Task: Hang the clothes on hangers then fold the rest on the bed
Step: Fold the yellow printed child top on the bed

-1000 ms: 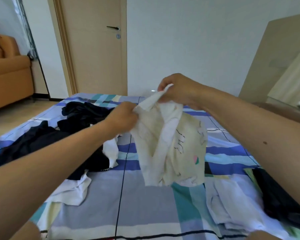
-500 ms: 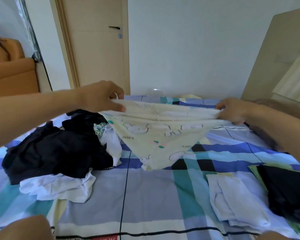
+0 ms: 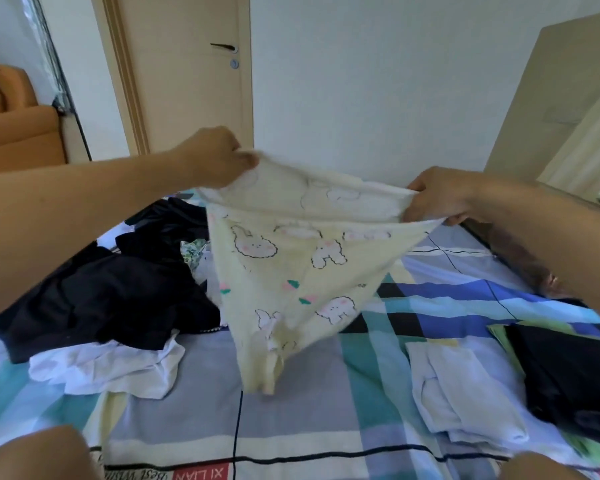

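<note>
Beige door [image 3: 181,84] shut at upper left of centre, dark lever handle [image 3: 224,47] near its right edge, orange sofa [image 3: 14,133] at far left, pale wall [image 3: 378,81] behind, tan board [image 3: 551,98] at upper right.

A single head-worn wide-angle view looks forward and down, close over the bed [image 3: 205,403], facing the door [image 3: 187,98].

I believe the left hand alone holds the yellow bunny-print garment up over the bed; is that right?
Not quite: the head view shows the left hand and the right hand both holding the yellow bunny-print garment up over the bed.
</note>
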